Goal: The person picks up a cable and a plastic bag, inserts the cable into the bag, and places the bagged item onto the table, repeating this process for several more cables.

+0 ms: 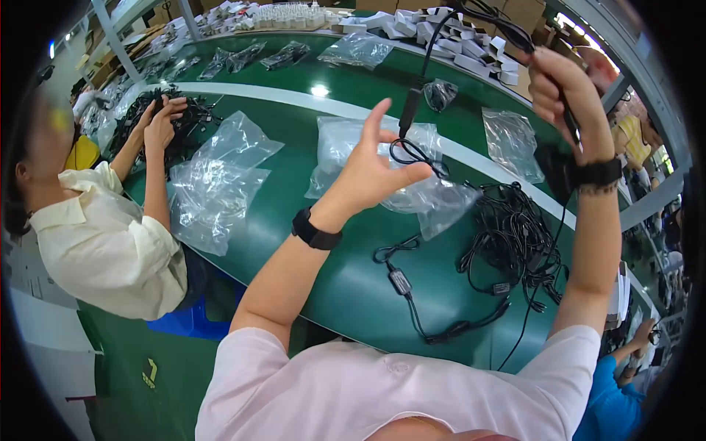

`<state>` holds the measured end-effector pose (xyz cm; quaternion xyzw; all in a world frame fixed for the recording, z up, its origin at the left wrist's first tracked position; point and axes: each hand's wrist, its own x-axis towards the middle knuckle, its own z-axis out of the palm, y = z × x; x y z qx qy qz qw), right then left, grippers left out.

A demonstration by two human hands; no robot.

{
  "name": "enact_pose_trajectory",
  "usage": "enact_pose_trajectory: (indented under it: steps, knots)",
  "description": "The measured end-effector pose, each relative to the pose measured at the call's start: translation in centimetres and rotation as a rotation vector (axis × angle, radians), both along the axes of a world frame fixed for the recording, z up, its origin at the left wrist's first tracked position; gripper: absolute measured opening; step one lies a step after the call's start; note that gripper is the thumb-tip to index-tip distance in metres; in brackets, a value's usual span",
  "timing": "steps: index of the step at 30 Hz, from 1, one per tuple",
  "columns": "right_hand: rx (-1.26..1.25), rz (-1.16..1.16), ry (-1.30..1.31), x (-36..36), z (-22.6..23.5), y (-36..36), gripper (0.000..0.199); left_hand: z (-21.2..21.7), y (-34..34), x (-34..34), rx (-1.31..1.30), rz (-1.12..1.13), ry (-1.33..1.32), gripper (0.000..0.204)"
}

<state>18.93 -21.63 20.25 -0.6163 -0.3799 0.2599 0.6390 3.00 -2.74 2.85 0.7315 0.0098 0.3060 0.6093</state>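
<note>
My right hand [565, 92] is raised at the upper right, its fingers closed round a black cable [507, 28]. From there the cable arcs left, and one end hangs down with a slim black in-line box [411, 110] and a small coiled loop below it. My left hand [368, 165] is beside that hanging part, thumb and forefinger spread wide; the loop appears just past its fingers, and I cannot tell whether they touch it. On the green table below lies a single black cable [401, 282] with a small labelled box. To its right is a tangled heap of black cables [515, 228].
Clear plastic bags [220, 184] lie on the green table [346, 287], several more beyond its pale strip. At the left, a person in a cream shirt [110, 242] handles another cable pile [191, 121]. White small boxes [456, 44] are heaped at the back. Metal posts [662, 198] stand right.
</note>
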Motion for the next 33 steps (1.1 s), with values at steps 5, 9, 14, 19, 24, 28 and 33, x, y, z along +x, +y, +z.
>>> enact_pose_trajectory:
  steps: [5,9,14,19,24,28,33]
  knots:
    - [0.060,-0.003,0.010,-3.0,-5.5,-1.8,0.032,1.5,-2.4,-1.3,-0.607,-0.328,0.010,0.032]
    - [-0.212,0.009,-0.156,-6.0,-10.1,-2.4,0.040,-0.9,-0.6,-0.8,-0.570,-0.103,0.036,0.033]
    - [-0.264,0.110,-0.113,-6.0,-13.3,-2.6,0.038,-1.5,0.3,-2.8,-0.738,-0.282,-0.007,0.013]
    - [-0.202,0.052,-0.053,-2.9,-15.4,-3.0,0.027,-1.6,1.2,-3.4,-0.846,-0.598,-0.106,0.045]
    - [-0.065,0.094,-0.066,-0.5,-16.7,-2.9,0.024,-1.6,2.1,-2.4,-1.068,-0.480,-0.056,0.050]
    - [0.194,0.102,0.242,-2.9,-19.2,0.1,0.040,-2.9,-0.1,-1.6,-1.277,-0.723,-0.089,0.039]
    - [0.390,0.253,0.395,-6.1,-20.2,2.1,0.056,-3.8,-3.4,-0.5,-1.398,-0.744,-0.036,0.040]
